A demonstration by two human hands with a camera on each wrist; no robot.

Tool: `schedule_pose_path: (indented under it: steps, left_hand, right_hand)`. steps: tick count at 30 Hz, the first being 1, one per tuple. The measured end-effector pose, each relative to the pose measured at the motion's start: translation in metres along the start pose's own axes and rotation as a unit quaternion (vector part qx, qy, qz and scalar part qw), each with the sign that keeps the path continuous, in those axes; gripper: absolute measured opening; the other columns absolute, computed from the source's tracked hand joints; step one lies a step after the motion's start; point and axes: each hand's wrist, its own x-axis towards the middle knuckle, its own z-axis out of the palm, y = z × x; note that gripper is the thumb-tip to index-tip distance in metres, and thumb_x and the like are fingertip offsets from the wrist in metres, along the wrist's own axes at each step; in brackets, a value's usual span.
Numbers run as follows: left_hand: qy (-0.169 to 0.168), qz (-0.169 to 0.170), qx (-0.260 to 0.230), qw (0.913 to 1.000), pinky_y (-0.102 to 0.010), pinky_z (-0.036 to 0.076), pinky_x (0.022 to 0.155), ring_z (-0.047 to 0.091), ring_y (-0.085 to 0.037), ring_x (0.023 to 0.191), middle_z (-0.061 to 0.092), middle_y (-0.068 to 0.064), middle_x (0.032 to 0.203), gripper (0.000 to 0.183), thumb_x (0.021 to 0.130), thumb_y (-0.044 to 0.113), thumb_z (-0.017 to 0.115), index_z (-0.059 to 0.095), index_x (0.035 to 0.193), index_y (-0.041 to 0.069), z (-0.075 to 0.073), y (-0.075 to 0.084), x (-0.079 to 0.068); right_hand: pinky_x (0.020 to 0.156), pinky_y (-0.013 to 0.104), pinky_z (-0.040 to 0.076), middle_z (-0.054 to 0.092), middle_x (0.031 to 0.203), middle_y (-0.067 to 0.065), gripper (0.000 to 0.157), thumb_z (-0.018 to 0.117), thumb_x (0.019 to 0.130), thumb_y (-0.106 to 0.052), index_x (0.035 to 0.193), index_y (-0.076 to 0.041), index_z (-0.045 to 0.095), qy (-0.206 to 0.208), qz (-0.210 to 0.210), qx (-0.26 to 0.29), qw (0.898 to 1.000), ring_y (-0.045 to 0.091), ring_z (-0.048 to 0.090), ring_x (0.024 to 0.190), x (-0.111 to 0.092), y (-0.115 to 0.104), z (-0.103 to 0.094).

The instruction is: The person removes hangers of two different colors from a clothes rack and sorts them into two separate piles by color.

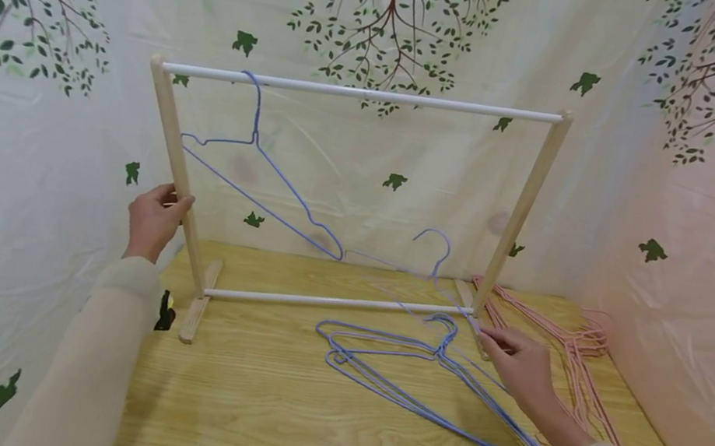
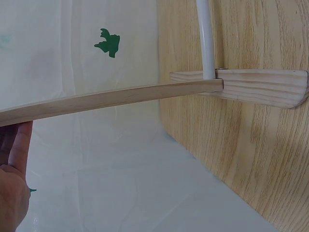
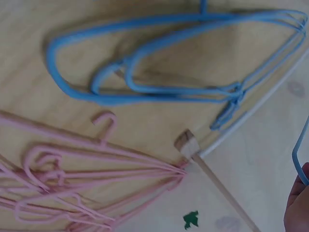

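My left hand (image 1: 155, 219) grips the left wooden post (image 1: 171, 117) of a clothes rack, thumb in front; in the left wrist view its fingers (image 2: 20, 147) lie against the post. In my right hand (image 1: 521, 365) is a blue hanger (image 1: 448, 254), pinched by one end, its hook pointing up by the rack's right side. The right wrist view catches part of that hand (image 3: 297, 203) at the edge. Another blue hanger (image 1: 286, 183) hangs from the white top bar (image 1: 379, 96) near the left post. Below the raised hanger lie several blue hangers (image 1: 443, 348) in a stack.
Several pink hangers (image 1: 582, 343) lie on the wooden table (image 1: 242, 401) at the right. A small black object (image 1: 166, 313) sits by the rack's left foot (image 1: 198, 307). A white lower bar (image 1: 316, 300) joins the posts. Leaf-printed sheeting (image 1: 337, 172) surrounds the table.
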Motion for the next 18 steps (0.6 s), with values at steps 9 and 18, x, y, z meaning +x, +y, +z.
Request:
schedule_pose_path:
  steps: [9,18]
  left_hand:
    - [-0.002,-0.007,0.006,1.0000,-0.012,0.052,0.070,0.061,-0.017,0.094,0.063,-0.019,0.121,0.048,0.100,0.031,0.058,0.057,0.139,0.003,0.000,0.002,-0.004]
    - [-0.008,-0.008,0.006,0.9999,-0.013,0.053,0.072,0.061,-0.022,0.100,0.062,-0.019,0.123,0.050,0.101,0.033,0.057,0.055,0.141,0.003,0.000,0.001,-0.006]
  right_hand:
    - [0.062,0.022,0.056,0.074,0.092,0.007,0.015,0.072,0.092,-0.013,0.103,-0.004,0.077,-0.061,0.018,0.037,0.997,0.006,0.065,0.077,-0.037,0.011,0.000]
    - [0.064,0.028,0.056,0.068,0.085,-0.002,0.018,0.069,0.095,-0.017,0.106,-0.005,0.076,-0.121,0.056,0.072,0.988,0.017,0.063,0.076,-0.054,0.014,0.001]
